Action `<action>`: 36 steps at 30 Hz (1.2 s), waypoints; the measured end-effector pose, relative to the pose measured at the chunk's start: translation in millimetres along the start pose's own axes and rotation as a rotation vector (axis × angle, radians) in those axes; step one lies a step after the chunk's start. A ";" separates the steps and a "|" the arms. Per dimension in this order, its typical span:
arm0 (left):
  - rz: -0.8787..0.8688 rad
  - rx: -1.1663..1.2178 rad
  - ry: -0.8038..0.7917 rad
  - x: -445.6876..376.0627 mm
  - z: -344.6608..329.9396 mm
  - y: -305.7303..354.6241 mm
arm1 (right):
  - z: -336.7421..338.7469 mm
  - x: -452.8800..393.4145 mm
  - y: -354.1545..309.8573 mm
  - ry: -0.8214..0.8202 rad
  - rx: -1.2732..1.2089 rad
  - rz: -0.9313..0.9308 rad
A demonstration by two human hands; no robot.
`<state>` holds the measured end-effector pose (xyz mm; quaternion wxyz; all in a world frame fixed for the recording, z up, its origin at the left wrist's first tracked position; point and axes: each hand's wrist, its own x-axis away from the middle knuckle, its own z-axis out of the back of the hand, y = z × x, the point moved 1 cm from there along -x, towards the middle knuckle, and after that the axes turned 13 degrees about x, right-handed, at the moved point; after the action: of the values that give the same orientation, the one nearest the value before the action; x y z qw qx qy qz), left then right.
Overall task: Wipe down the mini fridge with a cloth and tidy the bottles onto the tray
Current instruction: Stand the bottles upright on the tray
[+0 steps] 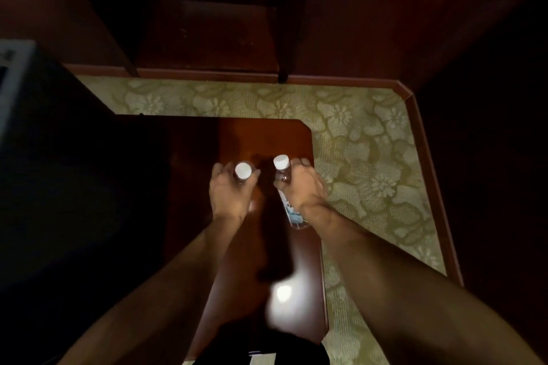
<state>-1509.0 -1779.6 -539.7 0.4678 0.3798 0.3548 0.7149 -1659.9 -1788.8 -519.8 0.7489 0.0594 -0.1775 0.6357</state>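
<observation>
Left hand (229,187) wrapped around one bottle (243,170), right hand (301,185) around another bottle (292,210), near the table's (267,133) far right corner. Best kept upright, carried steadily.

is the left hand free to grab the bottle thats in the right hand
Probably not as things stand. The left hand is already closed around its own white-capped bottle, while the right hand grips the labelled bottle. Nothing lies between them above the wooden tabletop; one bottle would need setting down first.
</observation>
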 end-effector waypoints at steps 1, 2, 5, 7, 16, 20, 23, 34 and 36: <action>0.010 0.026 0.001 3.1 4.2 2.7 | 4.3 6.6 -0.7 0.009 0.002 0.002; 0.007 0.043 0.004 7.2 8.1 5.0 | 8.5 12.6 -1.8 0.014 0.000 0.001; -0.009 0.098 0.037 20.0 17.1 15.4 | 19.6 30.7 -4.8 0.033 -0.009 -0.024; 0.018 0.220 0.065 27.9 20.4 24.2 | 25.3 43.8 -6.6 0.051 -0.009 -0.030; 0.074 0.545 0.029 71.6 35.7 47.8 | 39.3 104.8 -10.9 0.085 -0.035 -0.074; 0.096 0.415 -0.058 90.1 40.9 49.3 | 45.7 129.0 -16.1 0.108 -0.040 -0.027; 0.127 0.372 -0.103 107.3 48.6 49.5 | 48.7 146.7 -17.6 0.126 -0.043 -0.018; 0.027 0.308 -0.177 218.1 93.1 24.0 | 34.1 257.6 -6.7 0.145 -0.094 -0.006; 0.009 0.312 -0.161 247.6 105.8 13.9 | 27.0 285.8 -3.8 0.146 -0.108 -0.001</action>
<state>-1489.8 -1535.4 -426.8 0.4266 0.5054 0.4213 0.6206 -1624.6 -1531.9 -396.5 0.7621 -0.0275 -0.1564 0.6276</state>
